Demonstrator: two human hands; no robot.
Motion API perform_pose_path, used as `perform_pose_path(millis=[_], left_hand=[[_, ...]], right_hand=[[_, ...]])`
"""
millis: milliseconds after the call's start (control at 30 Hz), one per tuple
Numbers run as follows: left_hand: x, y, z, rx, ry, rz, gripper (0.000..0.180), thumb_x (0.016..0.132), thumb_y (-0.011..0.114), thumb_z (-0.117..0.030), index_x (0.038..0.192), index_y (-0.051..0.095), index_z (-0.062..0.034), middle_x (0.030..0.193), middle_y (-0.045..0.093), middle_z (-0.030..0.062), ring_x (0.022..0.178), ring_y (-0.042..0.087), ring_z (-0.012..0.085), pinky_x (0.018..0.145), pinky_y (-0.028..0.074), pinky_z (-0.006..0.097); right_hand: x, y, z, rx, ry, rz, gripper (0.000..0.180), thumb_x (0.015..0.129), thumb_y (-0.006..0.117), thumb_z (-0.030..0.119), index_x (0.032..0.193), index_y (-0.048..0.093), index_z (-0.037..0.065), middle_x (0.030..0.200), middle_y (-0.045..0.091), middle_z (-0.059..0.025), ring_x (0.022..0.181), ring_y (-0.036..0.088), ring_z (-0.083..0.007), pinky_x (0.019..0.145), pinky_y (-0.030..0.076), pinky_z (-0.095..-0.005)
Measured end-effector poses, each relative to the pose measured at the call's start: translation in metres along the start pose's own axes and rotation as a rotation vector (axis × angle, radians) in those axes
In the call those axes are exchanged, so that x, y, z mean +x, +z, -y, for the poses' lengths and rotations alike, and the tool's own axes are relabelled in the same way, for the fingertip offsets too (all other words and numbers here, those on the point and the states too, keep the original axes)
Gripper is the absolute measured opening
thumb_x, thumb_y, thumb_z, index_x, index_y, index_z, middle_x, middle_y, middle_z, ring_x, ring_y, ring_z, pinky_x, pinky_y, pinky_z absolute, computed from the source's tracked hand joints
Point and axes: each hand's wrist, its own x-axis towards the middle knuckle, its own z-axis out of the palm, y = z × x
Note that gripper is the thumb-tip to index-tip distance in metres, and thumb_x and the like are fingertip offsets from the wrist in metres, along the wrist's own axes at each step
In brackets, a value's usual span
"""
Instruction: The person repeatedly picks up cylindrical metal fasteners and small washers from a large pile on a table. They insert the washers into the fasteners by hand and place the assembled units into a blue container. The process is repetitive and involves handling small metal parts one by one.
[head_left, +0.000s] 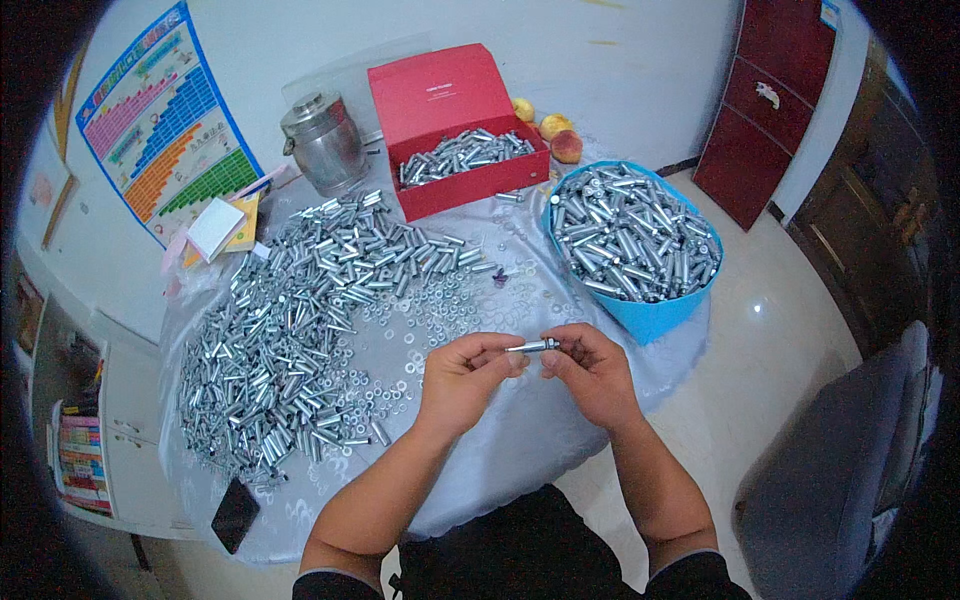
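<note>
Heap of metal sleeves (300, 310) on bench (520, 440) at left, left hand (462, 378) and right hand (592, 372) both pinching one small bolt (533, 347) between them, blue basin (640, 245) of sleeves right, tiled floor beyond.

pile of metal sleeves (300, 320) left on table (520, 440) | box (455, 130) behind | basin (640, 250) right

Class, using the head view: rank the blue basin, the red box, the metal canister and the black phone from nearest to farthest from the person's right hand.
From the right hand:
1. Blue basin, just beyond it, to the right.
2. Red box, farther back on the table.
3 and 4. Metal canister, back left, and black phone, near left table edge: too close to call.
</note>
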Motion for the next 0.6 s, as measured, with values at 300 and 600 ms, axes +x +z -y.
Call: perform_pose_path(millis=[300,600], left_hand=[[0.023,0.025,0.002,0.048,-0.029,0.136,0.02,0.089,0.064,0.0,0.108,0.067,0.0052,0.091,0.071,0.0122,0.084,0.069,0.0167,0.077,0.055,0.028],[0.103,0.059,-0.004,0.714,0.6,0.083,0.021,0.085,0.069,-0.015,0.103,0.072,-0.0046,0.096,0.072,0.0103,0.088,0.067,0.022,0.078,0.051,0.034]], right_hand=[[0.0,-0.031,0.005,-0.01,-0.042,-0.131,0.016,0.089,0.068,0.006,0.103,0.064,0.001,0.085,0.065,-0.0038,0.075,0.061,-0.0096,0.067,0.05,-0.0246],[0.025,-0.05,0.044,-0.802,-0.493,-0.497,0.018,0.081,0.071,0.006,0.098,0.067,0.004,0.09,0.066,-0.0114,0.078,0.065,-0.0234,0.069,0.05,-0.0327]])
